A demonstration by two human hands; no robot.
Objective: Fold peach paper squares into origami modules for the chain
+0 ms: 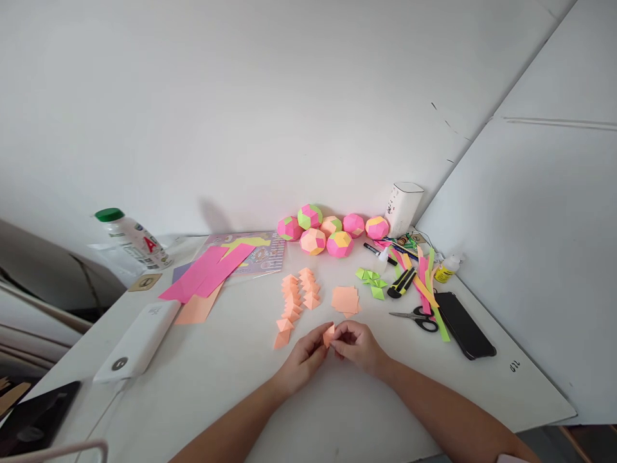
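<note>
Between my two hands, low over the near middle of the table, is a small peach piece of paper [328, 335], partly folded. My left hand [308, 357] pinches its left side, and the fingers of my right hand [357, 347] close on its right edge. Just beyond lies a stack of peach paper squares [345, 299]. To the left, folded peach paper units [291, 297] stand in two rows. Several folded green paper units [371, 280] lie farther off to the right. My fingertips hide part of the held piece.
Several paper balls [313, 241] sit along the wall. At right are scissors [418, 317], a box cutter [402, 283], paper strips [424, 283], a glue bottle [447, 268] and a black phone [465, 325]. Pink sheets [207, 273], a white device [139, 341] and a bottle [135, 239] occupy the left.
</note>
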